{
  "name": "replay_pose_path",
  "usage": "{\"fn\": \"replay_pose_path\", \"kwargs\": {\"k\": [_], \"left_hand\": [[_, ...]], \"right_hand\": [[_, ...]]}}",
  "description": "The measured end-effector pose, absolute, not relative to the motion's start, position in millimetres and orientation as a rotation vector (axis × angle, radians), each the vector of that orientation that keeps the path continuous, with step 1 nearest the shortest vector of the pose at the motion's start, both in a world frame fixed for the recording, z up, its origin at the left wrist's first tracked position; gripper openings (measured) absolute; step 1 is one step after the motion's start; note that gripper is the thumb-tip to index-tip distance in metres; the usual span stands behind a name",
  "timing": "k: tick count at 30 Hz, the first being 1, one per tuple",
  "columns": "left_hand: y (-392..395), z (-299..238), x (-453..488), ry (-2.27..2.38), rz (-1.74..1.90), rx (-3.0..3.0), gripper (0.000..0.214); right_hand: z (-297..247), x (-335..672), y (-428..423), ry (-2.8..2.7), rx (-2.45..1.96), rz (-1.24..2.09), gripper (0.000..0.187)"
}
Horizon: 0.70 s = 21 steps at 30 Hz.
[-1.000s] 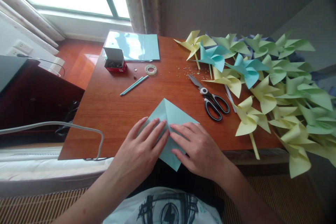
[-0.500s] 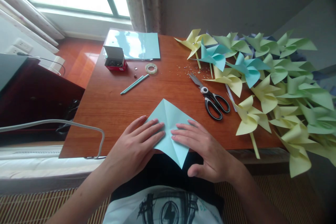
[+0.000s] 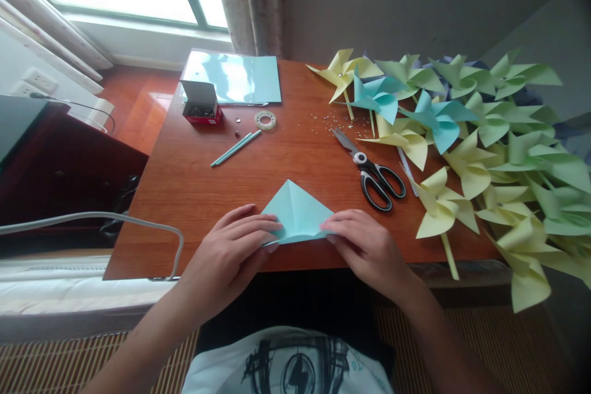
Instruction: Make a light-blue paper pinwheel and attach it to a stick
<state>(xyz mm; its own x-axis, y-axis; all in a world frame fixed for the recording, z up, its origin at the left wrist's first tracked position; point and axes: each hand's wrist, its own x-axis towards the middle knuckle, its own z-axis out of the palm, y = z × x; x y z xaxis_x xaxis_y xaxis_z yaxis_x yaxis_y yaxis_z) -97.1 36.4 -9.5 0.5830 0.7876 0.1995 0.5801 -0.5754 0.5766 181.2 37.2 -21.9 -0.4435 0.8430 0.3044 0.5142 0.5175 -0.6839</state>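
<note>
A light-blue sheet of paper [image 3: 298, 212] lies at the table's front edge, its near half bent under so that a triangle shows, with a crease running up to its far corner. My left hand [image 3: 240, 243] pinches the left end of the bend, fingers on top. At the right end, my right hand [image 3: 362, 240] grips the paper between thumb and fingers. Black-handled scissors [image 3: 369, 169] lie open-bladed beyond my right hand. Two thin light-blue paper sticks [image 3: 236, 149] rest farther off on the left.
Several paper pinwheels [image 3: 438, 120] in yellow, green and blue crowd the right side. At the back left are a small red box [image 3: 203, 112], a tape roll [image 3: 265, 120] and blue sheets in a clear sleeve [image 3: 244, 77]. A white cable [image 3: 178, 240] crosses the table's left corner.
The paper was lying as an open diamond under flat hands. Its near corner has gone under, and both hands have closed on the bent edge.
</note>
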Motion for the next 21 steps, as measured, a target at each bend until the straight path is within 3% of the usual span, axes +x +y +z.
{"fn": "replay_pose_path", "kwargs": {"k": [2,9,15,21], "left_hand": [[35,-12,-94,1.168,0.668,2.344,0.02],[13,1,-70,1.521,0.867,2.504,0.061],[-11,1,-40,1.385,0.524,2.661,0.048],[-17,-22,-32,1.421,0.381,2.638,0.058]], "right_hand": [[-21,178,35,-2.061,-1.18,0.71,0.025],[-19,169,36,-1.895,-1.363,0.797,0.03],[-11,164,40,-1.992,-1.396,0.823,0.028],[-10,165,45,-1.992,-1.427,0.722,0.028]]}}
